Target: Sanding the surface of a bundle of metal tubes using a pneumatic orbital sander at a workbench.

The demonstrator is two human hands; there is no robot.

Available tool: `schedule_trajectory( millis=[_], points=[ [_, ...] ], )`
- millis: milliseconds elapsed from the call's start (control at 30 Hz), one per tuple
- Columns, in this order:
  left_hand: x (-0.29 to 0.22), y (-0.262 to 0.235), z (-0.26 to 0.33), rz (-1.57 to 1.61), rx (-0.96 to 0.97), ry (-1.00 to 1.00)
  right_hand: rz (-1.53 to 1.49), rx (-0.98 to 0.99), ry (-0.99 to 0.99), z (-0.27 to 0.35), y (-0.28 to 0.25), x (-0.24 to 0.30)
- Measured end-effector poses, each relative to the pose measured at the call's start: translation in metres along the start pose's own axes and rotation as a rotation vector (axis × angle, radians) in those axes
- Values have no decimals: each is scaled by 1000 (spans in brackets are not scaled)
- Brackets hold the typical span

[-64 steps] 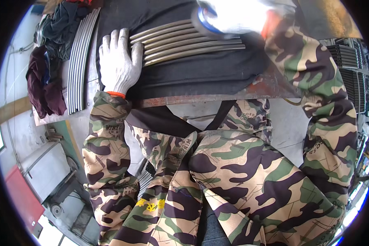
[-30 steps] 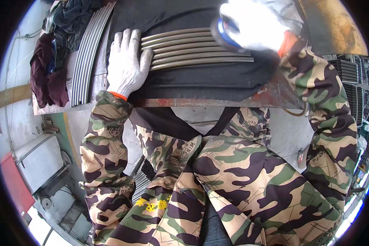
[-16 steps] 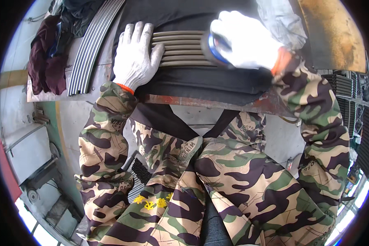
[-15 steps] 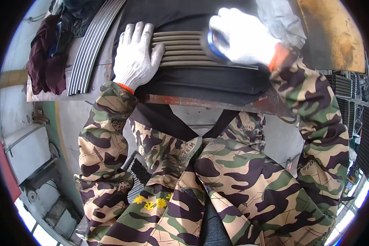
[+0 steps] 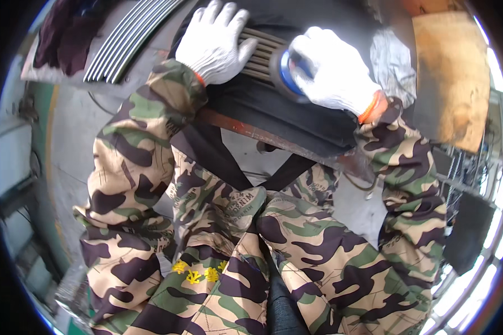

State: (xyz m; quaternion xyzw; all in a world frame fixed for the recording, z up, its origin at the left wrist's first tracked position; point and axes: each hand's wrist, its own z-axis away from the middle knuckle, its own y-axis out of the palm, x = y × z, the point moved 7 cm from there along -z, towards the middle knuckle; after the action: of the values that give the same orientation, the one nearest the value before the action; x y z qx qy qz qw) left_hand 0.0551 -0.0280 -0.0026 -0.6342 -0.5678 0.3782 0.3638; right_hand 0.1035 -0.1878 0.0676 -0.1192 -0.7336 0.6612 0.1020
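Observation:
My left hand (image 5: 211, 43), in a white knit glove, lies flat with its fingers stretched over the left part of a row of slim metal bars (image 5: 261, 49). The bars sit side by side on a black cloth (image 5: 279, 111). My right hand (image 5: 335, 72), gloved alike, is closed around a round tool with a blue rim and a dark face (image 5: 285, 71). That tool rests against the bars just right of my left fingers. Its exact kind cannot be made out, and the right ends of the bars are hidden behind it and my right hand.
More metal bars (image 5: 129, 39) lie in a row at the far left, with a dark maroon cloth (image 5: 70, 36) beyond them. To the right are a pale grey rag (image 5: 393, 67) and a stained tan board (image 5: 452, 78). The table's worn reddish edge (image 5: 246, 127) runs before me.
The whole view has turned and shifted. Along the bars, my right hand has brought the round tool closer to my left hand, which stays flat on them.

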Motion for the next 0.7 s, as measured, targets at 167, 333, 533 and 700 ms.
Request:
schedule_trajectory(
  millis=[167, 333, 533, 700],
  points=[
    [11, 5, 0, 82, -32, -98, 45, -34, 106, -21, 12, -25],
    [18, -4, 6, 98, -30, -147, -30, -1, 35, -22, 2, 13],
    [12, 5, -12, 161, -111, -150, 7, -15, 117, -20, 2, -14],
    [16, -6, -10, 93, -91, -129, 0, -49, 129, -33, 8, -27]
  ],
)
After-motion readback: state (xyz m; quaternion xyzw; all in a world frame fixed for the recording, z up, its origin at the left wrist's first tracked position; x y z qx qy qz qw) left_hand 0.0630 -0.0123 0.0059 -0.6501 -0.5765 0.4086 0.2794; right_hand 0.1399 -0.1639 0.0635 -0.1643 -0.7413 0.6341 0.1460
